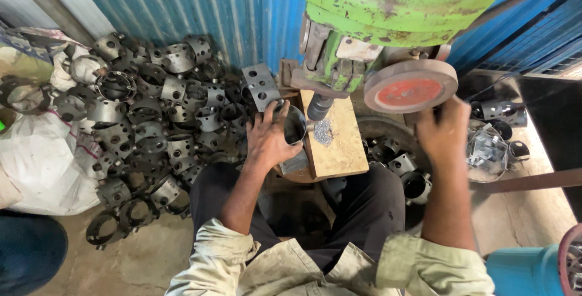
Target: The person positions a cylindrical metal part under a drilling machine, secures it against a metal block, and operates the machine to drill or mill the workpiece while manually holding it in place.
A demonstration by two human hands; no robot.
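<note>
Steel, dark and ring-shaped: the punched metal collar [293,125] sits on the wooden block [337,144], left hand [267,138] clamped round its rim. Rigid, probably heavy, sharp-edged. Right hand [444,131] grips the red-faced handwheel [411,85].

Even daylight, soft shadows, sharp centre, wide-angle bending and slight blur at edges.

My left hand [268,140] gripped a metal ring [293,124] on the wooden block [335,144] | my right hand [444,131] grasped the red wheel [410,85].
</note>
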